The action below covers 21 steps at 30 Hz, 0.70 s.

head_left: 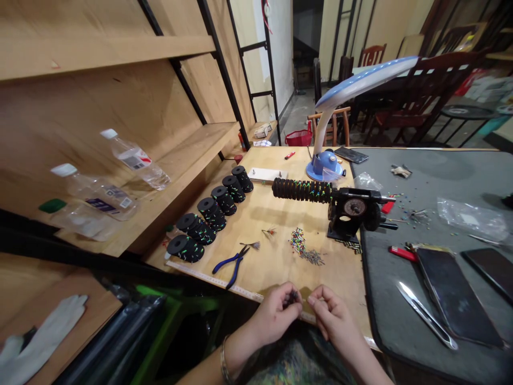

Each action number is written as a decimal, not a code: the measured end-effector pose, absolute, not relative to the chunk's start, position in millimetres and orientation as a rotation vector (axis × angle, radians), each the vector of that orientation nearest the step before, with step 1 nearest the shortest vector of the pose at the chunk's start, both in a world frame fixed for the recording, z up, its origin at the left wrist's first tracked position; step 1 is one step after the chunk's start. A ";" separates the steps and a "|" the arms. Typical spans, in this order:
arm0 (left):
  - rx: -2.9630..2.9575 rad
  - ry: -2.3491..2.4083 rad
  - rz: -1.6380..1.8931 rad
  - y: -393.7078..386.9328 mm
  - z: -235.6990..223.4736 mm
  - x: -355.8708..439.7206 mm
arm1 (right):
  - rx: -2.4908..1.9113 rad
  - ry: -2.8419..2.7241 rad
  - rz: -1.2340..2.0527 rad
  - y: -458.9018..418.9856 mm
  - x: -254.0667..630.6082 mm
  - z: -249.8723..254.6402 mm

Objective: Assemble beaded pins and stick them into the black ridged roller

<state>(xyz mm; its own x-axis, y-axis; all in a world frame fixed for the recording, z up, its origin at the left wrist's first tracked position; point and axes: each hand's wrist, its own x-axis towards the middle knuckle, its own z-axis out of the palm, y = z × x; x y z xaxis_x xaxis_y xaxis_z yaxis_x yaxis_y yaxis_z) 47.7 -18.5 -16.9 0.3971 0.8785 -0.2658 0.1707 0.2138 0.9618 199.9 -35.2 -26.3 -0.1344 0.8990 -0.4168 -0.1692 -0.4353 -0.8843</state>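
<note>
My left hand [274,315] is curled at the table's front edge around a clump of small dark pieces [292,297], too blurred to name. Close beside it, my right hand [332,315] is closed, thumb and forefinger pinched together; whatever is between them is too small to make out. Just beyond the hands lie a pile of colourful beads [297,240] and a heap of small grey metal pieces [313,257]. Blue-handled pliers [231,266] rest to the left, near two small feathery tufts [269,232]. Behind the beads, a black ridged roller [302,190] sits on a black hand-cranked device [350,208].
Black spools [185,248] dotted with bright bits line the table's left side. A blue desk lamp [320,166] stands at the back. On the grey mat [385,299] are tweezers [427,315], a dark tablet-like slab [457,294] and a plastic bag [473,216]. Bottles [136,160] stand on the left shelf.
</note>
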 end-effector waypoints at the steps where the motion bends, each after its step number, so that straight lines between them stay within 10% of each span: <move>1: 1.300 1.090 0.654 -18.7 -18.3 47.7 | -1.316 -0.878 1.685 -35.5 199.5 -26.6; 21: 1.564 1.198 0.770 -10.9 -9.0 32.8 | -1.338 -1.437 1.548 -33.4 197.8 -29.2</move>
<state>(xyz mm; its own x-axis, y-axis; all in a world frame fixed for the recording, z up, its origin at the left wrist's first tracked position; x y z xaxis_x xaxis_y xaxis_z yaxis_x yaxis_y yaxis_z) 32.8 -10.9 -9.0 0.3119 0.9471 -0.0758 0.3243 -0.0312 0.9454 197.8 -33.4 -29.2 -0.2850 0.9245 -0.2532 0.1836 -0.2066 -0.9611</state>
